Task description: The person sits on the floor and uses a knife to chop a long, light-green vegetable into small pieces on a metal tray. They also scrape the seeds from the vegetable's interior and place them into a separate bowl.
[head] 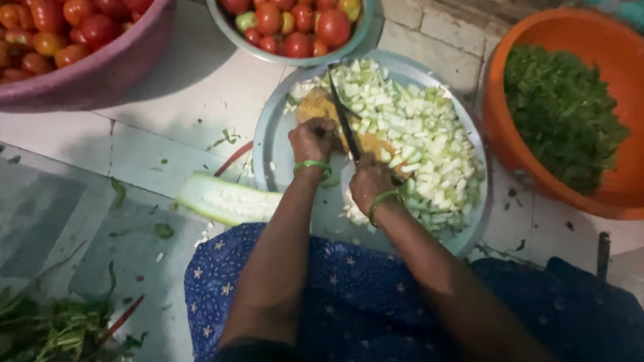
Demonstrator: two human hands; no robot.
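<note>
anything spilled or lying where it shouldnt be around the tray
Yes. A peeled pale-green gourd half lies on the bare floor, left of the metal tray, and small white bits and green scraps are scattered near it. The diced pieces stay on the tray.

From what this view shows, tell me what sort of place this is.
Probably a floor-level food preparation spot: a steel tray of diced gourd on floor tiles, basins of tomatoes and an orange tub of chopped greens.

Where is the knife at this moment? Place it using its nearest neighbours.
In the head view, the knife stands near the centre, over the round metal tray, between the left hand and the right hand, beside the pile of chopped pale-green vegetable.
</note>
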